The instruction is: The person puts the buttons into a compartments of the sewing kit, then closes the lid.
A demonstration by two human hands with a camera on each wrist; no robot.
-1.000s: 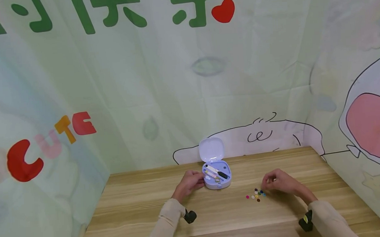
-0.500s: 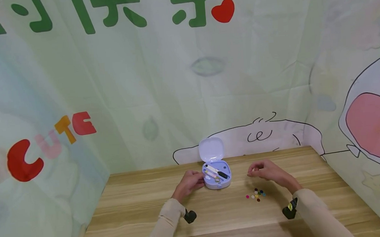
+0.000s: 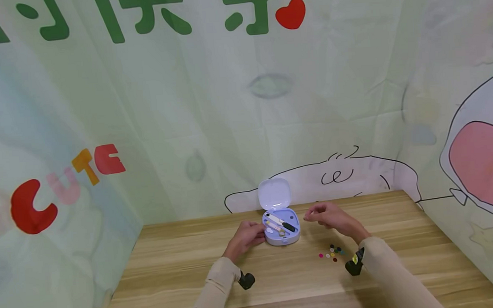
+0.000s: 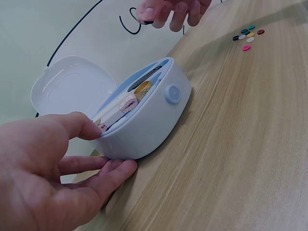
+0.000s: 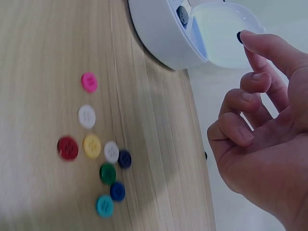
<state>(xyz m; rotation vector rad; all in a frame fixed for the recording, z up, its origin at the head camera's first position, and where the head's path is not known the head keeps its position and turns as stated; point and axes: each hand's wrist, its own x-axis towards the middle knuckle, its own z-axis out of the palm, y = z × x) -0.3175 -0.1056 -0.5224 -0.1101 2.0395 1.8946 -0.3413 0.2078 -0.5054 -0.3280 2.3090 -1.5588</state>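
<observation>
In the head view, the left hand is at the left side of the light blue case, which lies at its three o'clock on the wooden table. This hand grips the case, probably so that the light box does not slide. The lid rises at twelve o'clock of the case and leaves the inside reachable. A black-ended tool lies diagonally there, perhaps because it is long for the case. The right hand is in the air, near the case, which is at its nine o'clock; the loose buttons are at its six o'clock, grouped and, I think, easy to pick singly.

In the left wrist view, the thumb rests at the rim and the fingers are lower, against the wall, so the hold seems to be from above and below. A tape measure and a gold ring sit inside.

In the right wrist view, thumb and forefinger are together on a small dark piece, probably a button; it is tiny, so only the fingertips pinch it. The other fingers are bent away, maybe for not covering it. The case is at this hand's ten o'clock.
</observation>
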